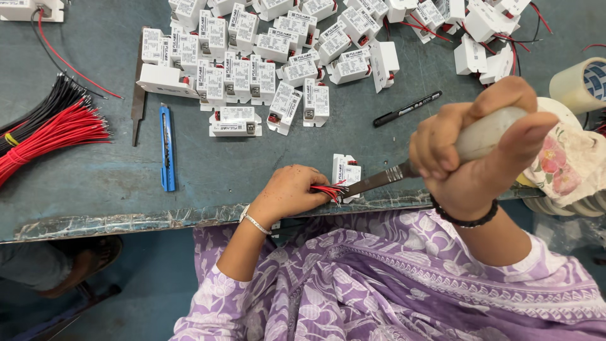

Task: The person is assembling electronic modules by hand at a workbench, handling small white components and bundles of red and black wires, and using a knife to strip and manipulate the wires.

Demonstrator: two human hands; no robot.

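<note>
While the person sits at the near edge of the worn blue-green metal table [113, 183], the left hand [291, 192] rests on the tabletop with its fingers closed on a short bunch of thin red wires [328, 189], pinching them just beside a small white rectangular plastic module [347, 170] that lies near the table's front edge. The right hand [470, 148] is raised above the edge, its fingers wrapped fully round the pale rounded handle of a flat steel blade tool [379, 180], thumb laid along the handle; the blade slopes down to the left and its tip meets the red wires at the module. Behind, at mid-table, lies a spread of matching white modules [265, 63], most label-up, some on their sides. A black marker pen [407, 108] lies to their right. A blue utility knife [166, 148] and a dark flat metal file [137, 95] lie to the left of the modules, roughly parallel. At the far left edge sit bundles of red wires [53, 136] and black wires [38, 110]. Rolls of tape [577, 85] stand at the right edge, beside a floral cloth [565, 161].
</note>
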